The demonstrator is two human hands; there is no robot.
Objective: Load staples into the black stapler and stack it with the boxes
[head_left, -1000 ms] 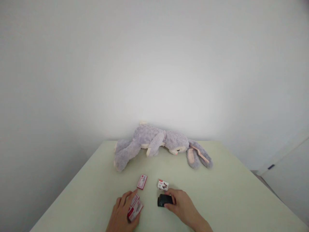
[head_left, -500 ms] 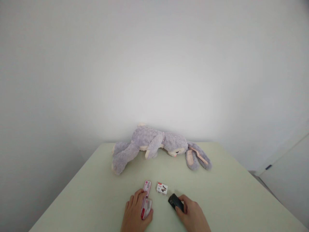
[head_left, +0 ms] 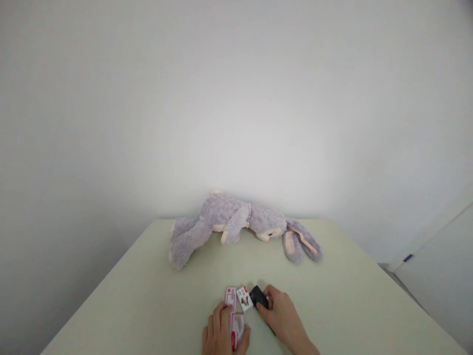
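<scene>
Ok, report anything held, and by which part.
Right hand: black stapler, pinched by its sides near the far end. Left hand: thumb and fingers flank the nearer staple box; grip unclear.

No lettering or number can be read. The small white box (head_left: 243, 298) shows a red mark and a dark printed picture; the upper red-and-white box (head_left: 230, 295) and the lower red-and-white box (head_left: 238, 323) bear red print, too small and blurred to decipher.

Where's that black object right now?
In the head view, the black object is low, just right of centre, held in the right hand, with the small white box close by on its left.
</scene>
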